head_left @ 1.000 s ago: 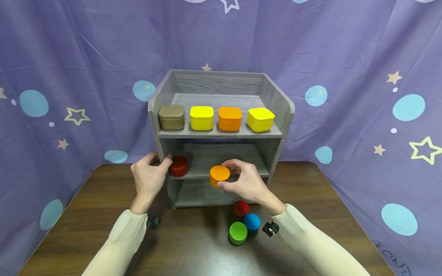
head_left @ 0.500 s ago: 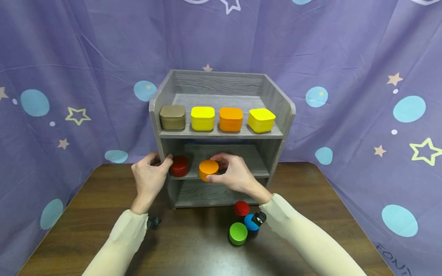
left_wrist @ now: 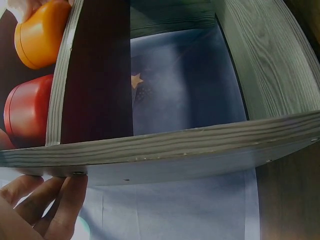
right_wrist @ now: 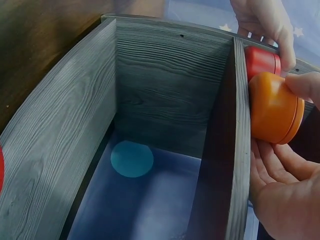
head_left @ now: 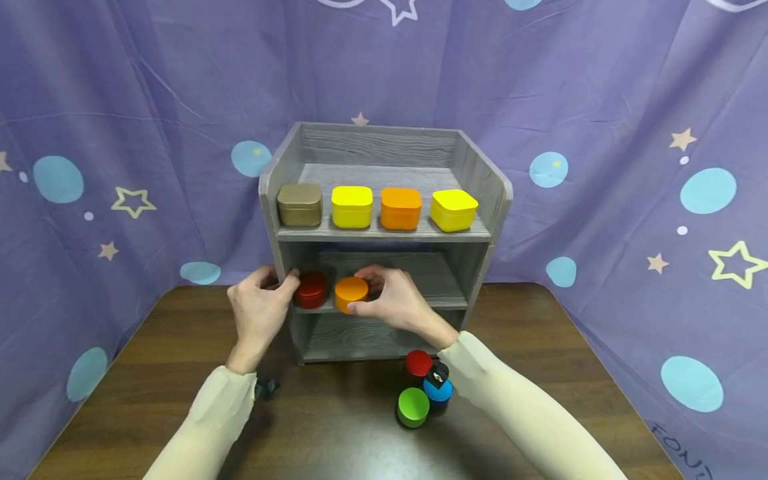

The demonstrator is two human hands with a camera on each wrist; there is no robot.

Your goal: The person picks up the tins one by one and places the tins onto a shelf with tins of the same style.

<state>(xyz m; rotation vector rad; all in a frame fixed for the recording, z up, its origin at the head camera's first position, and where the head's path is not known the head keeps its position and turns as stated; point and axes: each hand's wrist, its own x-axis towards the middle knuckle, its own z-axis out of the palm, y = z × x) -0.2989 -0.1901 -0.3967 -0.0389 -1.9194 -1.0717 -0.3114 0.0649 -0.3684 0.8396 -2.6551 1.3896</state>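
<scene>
The right hand (head_left: 393, 303), at the centre of the head view, curls its thumb and fingers around a round orange tin (head_left: 351, 293), smooth and glossy, holding it at the front edge of the middle shelf of a small grey wood-grain shelf unit (head_left: 480, 180). Just left of it, almost touching, a round dark red tin (head_left: 311, 289) sits on the same shelf. The left hand (head_left: 259, 310) grips the unit's left side panel, fingers wrapped around its front edge, the thumb beside the red tin.

The top shelf holds four rounded square tins in a row: a brown tin (head_left: 299, 203) at left, then a yellow tin (head_left: 351, 206), an orange square tin (head_left: 401, 207), and a second yellow tin (head_left: 453, 209) turned slightly askew. The bottom shelf shows only bare grey boards.

In the lower centre, on the dark brown wooden tabletop (head_left: 180, 373) before the unit, three small round tins cluster together: a small red tin (head_left: 417, 363), a blue tin (head_left: 439, 390) and a green tin (head_left: 413, 407). A purple cloth (head_left: 150, 100) printed with stars and pale blue dots hangs behind.
</scene>
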